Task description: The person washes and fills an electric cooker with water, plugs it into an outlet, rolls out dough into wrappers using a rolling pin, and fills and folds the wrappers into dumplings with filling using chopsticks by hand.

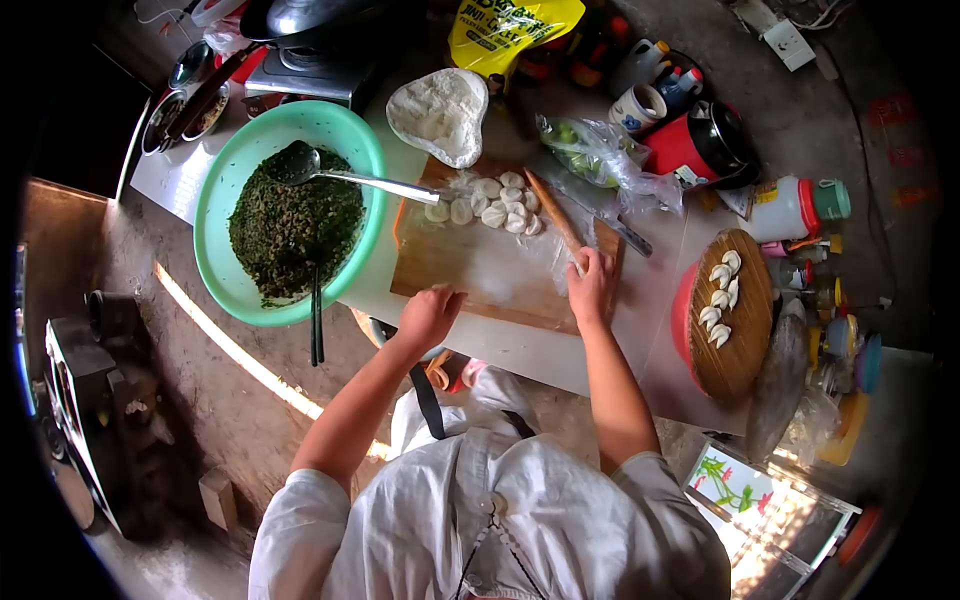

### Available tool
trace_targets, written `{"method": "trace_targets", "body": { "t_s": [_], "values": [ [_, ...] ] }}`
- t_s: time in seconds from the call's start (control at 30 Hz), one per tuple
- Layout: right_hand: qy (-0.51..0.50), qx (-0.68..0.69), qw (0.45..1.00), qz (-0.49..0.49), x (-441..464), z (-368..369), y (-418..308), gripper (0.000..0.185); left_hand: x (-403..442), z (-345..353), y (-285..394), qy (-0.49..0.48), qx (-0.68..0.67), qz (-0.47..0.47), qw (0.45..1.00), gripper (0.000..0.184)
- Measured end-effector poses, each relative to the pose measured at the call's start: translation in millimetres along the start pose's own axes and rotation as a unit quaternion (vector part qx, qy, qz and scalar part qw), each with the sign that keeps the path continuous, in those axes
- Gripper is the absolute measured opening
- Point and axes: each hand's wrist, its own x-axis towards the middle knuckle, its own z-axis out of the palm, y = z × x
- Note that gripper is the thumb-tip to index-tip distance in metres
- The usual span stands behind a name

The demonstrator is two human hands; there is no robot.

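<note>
My right hand [592,287] is closed around the near end of a wooden rolling pin [553,215], which slants away over the cutting board [440,265]. At the board's near left edge is my left hand [431,314], its fingers curled in; what they hold, if anything, is hidden. Pale, flattened dough pieces [512,207] lie grouped at the board's far side, beside the pin. White flour dusts the wood. Left of the board, a mint-green basin [373,165] contains chopped green filling [290,225], with a metal spoon [375,183] resting across its rim.
A white tub of flour [437,112] stands behind the board. Several dumplings [720,299] sit on a round wooden lid [745,345] at right. A cleaver [630,237], a bag of green vegetables [590,150] and a red pot [690,150] crowd the back right.
</note>
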Motion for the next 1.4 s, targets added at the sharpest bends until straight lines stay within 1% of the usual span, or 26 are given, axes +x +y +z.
{"method": "trace_targets", "body": {
  "t_s": [0.03,0.07,0.1,0.17,0.2,0.27,0.3,0.33,0.37,0.4,0.43,0.5,0.53,0.57,0.63,0.7,0.77,0.87,0.93,0.97,1.03,1.07,1.13,1.17,1.27,1.4],
  "values": [
    [0.001,-0.002,1.0,0.008,1,-1,1,0.038,10,7,-2,0.035,-0.013,0.009,0.999,0.018],
    [0.001,-0.021,1.0,0.002,2,-5,-2,0.039,21,15,-4,0.017,-0.063,-0.012,0.998,0.018],
    [0.002,-0.038,0.999,-0.003,3,-6,-3,0.04,30,15,3,0.028,-0.027,0.015,0.999,0.024],
    [-0.01,-0.053,0.998,-0.011,9,-2,8,0.04,54,23,15,0.068,0.056,0.003,0.996,0.027],
    [-0.04,-0.055,0.998,-0.009,11,-1,14,0.039,68,26,21,0.067,0.061,0.0,0.996,0.027],
    [-0.071,-0.053,0.996,-0.006,16,3,28,0.038,97,29,31,0.146,0.106,0.04,0.983,0.028],
    [-0.056,-0.014,0.998,-0.028,15,5,35,0.036,110,31,30,0.146,0.11,0.039,0.982,0.028],
    [-0.041,0.026,0.998,-0.05,13,7,43,0.035,122,36,27,0.159,0.169,0.044,0.972,0.028],
    [-0.044,0.03,0.997,-0.05,10,2,46,0.035,132,42,23,0.171,0.228,0.047,0.957,0.027],
    [-0.066,0.102,0.992,-0.018,6,-11,44,0.034,136,42,21,0.168,0.248,0.065,0.952,0.023],
    [-0.089,0.174,0.981,0.017,1,-24,43,0.033,136,44,19,0.164,0.252,0.062,0.952,0.023],
    [-0.087,0.184,0.979,-0.002,-9,-43,52,0.033,135,40,26,0.152,0.235,0.09,0.956,0.019],
    [-0.078,0.194,0.978,-0.014,-14,-49,58,0.032,133,44,24,0.174,0.247,0.092,0.949,0.016],
    [-0.066,0.204,0.976,-0.024,-20,-54,65,0.032,126,43,31,0.165,0.271,0.082,0.945,0.015],
    [-0.07,0.225,0.972,0.011,-32,-62,78,0.031,114,47,49,0.139,0.203,0.063,0.967,0.012],
    [-0.074,0.237,0.967,0.057,-38,-69,85,0.03,111,70,67,0.146,0.136,0.092,0.976,0.012],
    [-0.077,0.25,0.962,0.074,-39,-75,87,0.03,120,95,84,0.146,0.155,0.15,0.966,0.015],
    [-0.079,0.266,0.956,0.097,-36,-83,88,0.03,130,131,74,0.123,0.189,0.189,0.956,0.022],
    [-0.082,0.274,0.952,0.105,-38,-87,87,0.029,121,151,65,0.066,0.167,0.223,0.958,0.028],
    [-0.083,0.284,0.949,0.111,-39,-88,89,0.029,109,158,65,0.062,0.153,0.236,0.957,0.034],
    [-0.087,0.275,0.952,0.103,-41,-88,93,0.027,91,154,69,-0.01,0.114,0.263,0.958,0.046],
    [-0.09,0.291,0.947,0.1,-43,-87,92,0.027,90,151,73,-0.014,0.115,0.262,0.958,0.046],
    [-0.094,0.302,0.945,0.081,-45,-88,90,0.028,88,146,80,-0.024,0.236,0.228,0.944,0.058],
    [-0.094,0.303,0.945,0.084,-47,-85,91,0.028,88,147,79,-0.028,0.238,0.228,0.944,0.058],
    [-0.105,0.307,0.941,0.096,-48,-80,93,0.028,89,154,79,-0.086,0.275,0.201,0.936,0.07],
    [-0.099,0.315,0.941,0.08,-47,-82,90,0.027,88,153,78,-0.074,0.25,0.204,0.944,0.069]
  ]
}}
